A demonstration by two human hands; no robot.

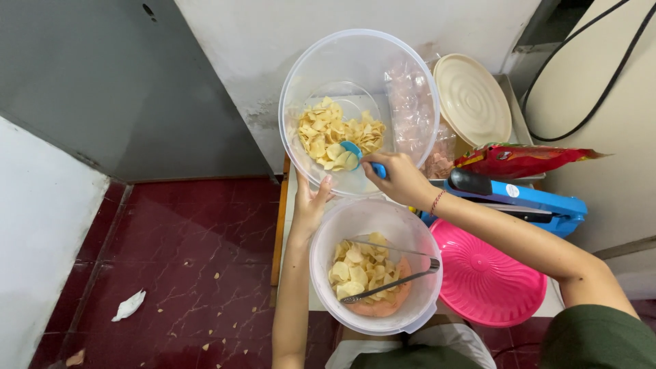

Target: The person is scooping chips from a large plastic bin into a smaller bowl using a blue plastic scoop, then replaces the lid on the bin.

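Note:
A large clear plastic tub (pixel 321 58) is tilted up toward me, with pale yellow chips (pixel 331 133) piled in its bottom. My left hand (pixel 311 203) grips the tub's near rim from below. My right hand (pixel 400 179) is inside the tub, holding a blue scoop (pixel 357 156) whose end rests among the chips. Just below stands a smaller clear bucket (pixel 342 225) partly filled with chips, with metal tongs (pixel 393 277) lying across them.
A pink lid (pixel 488 280) lies right of the bucket. A blue heat sealer (pixel 526 199), a red snack bag (pixel 519 158), a cream lid (pixel 471 99) and clear bags (pixel 413 113) sit behind. Crumbs and a crumpled tissue (pixel 128 305) lie on the dark red floor tiles.

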